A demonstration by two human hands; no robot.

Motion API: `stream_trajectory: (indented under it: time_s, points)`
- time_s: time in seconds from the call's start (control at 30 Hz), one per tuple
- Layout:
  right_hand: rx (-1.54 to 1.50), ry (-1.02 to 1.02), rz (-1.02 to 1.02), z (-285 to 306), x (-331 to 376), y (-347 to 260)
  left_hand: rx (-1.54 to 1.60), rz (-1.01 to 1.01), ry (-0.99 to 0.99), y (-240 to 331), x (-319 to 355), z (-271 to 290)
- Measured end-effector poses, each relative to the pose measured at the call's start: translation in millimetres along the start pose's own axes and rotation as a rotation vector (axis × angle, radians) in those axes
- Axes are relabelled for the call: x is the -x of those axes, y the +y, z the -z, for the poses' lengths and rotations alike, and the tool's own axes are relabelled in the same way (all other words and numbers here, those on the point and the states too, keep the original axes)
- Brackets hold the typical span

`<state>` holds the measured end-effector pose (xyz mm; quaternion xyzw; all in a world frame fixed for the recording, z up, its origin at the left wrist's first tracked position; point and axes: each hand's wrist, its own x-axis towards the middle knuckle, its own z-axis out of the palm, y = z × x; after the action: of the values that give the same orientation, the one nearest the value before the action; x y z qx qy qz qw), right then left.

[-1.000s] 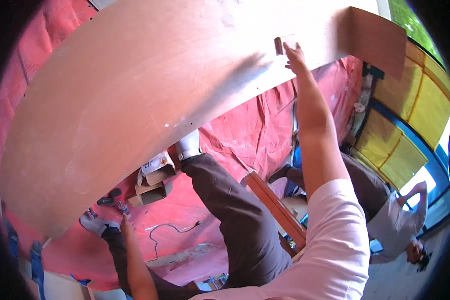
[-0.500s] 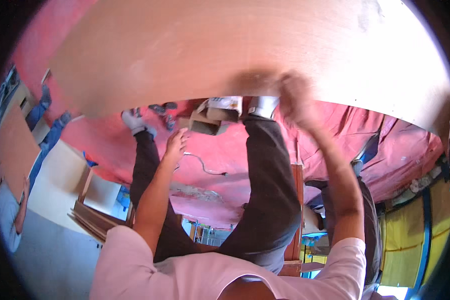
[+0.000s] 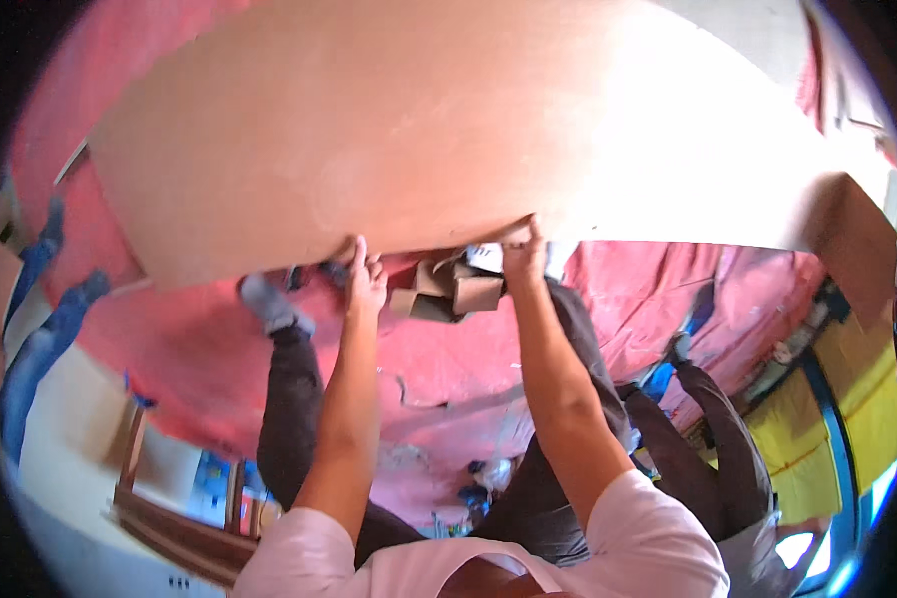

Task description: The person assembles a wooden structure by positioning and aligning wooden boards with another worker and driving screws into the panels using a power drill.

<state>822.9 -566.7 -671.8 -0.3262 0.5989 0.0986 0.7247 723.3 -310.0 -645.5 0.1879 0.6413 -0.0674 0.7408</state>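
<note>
A large, light-brown plywood sheet (image 3: 389, 130) spreads across the upper part of the head view, with bright glare on its right half. My left hand (image 3: 368, 283) grips its near edge left of centre, one digit lying on the upper face and the other fingers curled by the rim. Further right along that edge, my right hand (image 3: 524, 257) holds the sheet the same way, thumb side on top. The fingertips beneath the board are hidden. Just below the edge, between my forearms, sits an open cardboard box (image 3: 476, 293).
Pink-red sheeting (image 3: 448, 349) covers the floor, wrinkled at the right. A person's blue-trousered legs (image 3: 45, 349) are at the left; another person's dark-trousered leg (image 3: 723, 419) is at the right. Wooden framing (image 3: 169, 528) stands lower left, yellow panels (image 3: 792, 448) lower right.
My right hand, blurred above the board's edge before, has come down and left onto it. My left hand has moved up from below the sheet to its edge.
</note>
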Motion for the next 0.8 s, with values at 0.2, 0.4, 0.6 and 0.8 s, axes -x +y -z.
stream_trajectory:
  time_s: [0.2,0.4,0.6,0.8]
  points:
    - [0.118,0.158,-0.115,8,-4,-2,-0.025,0.076,0.146,9,1,-11]
    - [0.354,-0.179,0.014,5,47,-4,-0.037,-0.018,0.092,22,56,9]
    - [0.445,-0.018,0.033,11,125,-58,-0.075,-0.035,0.201,12,141,-18]
    - [0.378,-0.168,0.032,-14,173,-109,-0.154,-0.146,0.086,22,188,-37]
